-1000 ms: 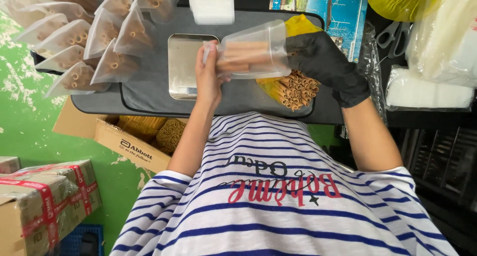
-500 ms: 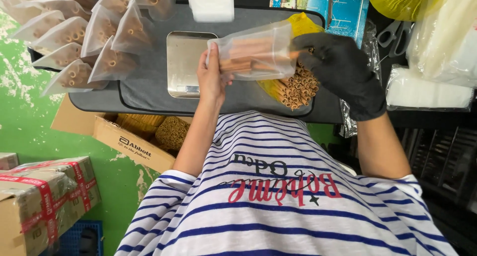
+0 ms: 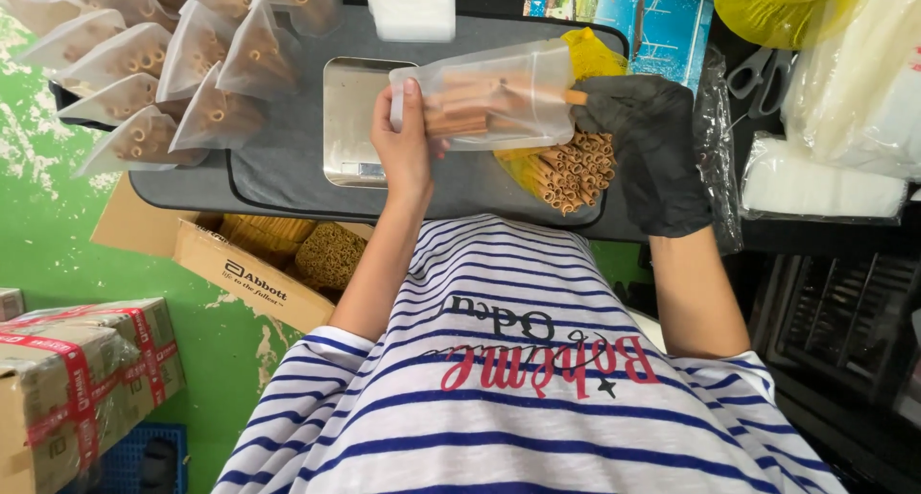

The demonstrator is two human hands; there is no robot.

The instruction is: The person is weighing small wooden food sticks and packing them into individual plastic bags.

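Note:
My bare left hand (image 3: 403, 149) grips the closed end of a clear plastic pouch (image 3: 489, 93) partly filled with brown rolled sticks, held sideways above a small metal scale (image 3: 353, 122). My right hand (image 3: 645, 139), in a black glove, is at the pouch's open mouth, pinching one brown stick (image 3: 574, 97) that pokes out of it. Just below the pouch lies a bundle of the same sticks (image 3: 568, 173) in a yellow bag on the dark grey tray table (image 3: 288, 177).
Several filled pouches (image 3: 182, 62) lie in a pile at the table's left. A white foam block (image 3: 411, 5) sits at the back. Scissors (image 3: 758, 67) and plastic bags are at the right. An open cardboard box (image 3: 240, 264) and taped boxes (image 3: 77, 379) stand on the green floor.
The pouch has tilted and shifted slightly left. My gloved right hand has moved in to the pouch's mouth, with one stick now at the opening.

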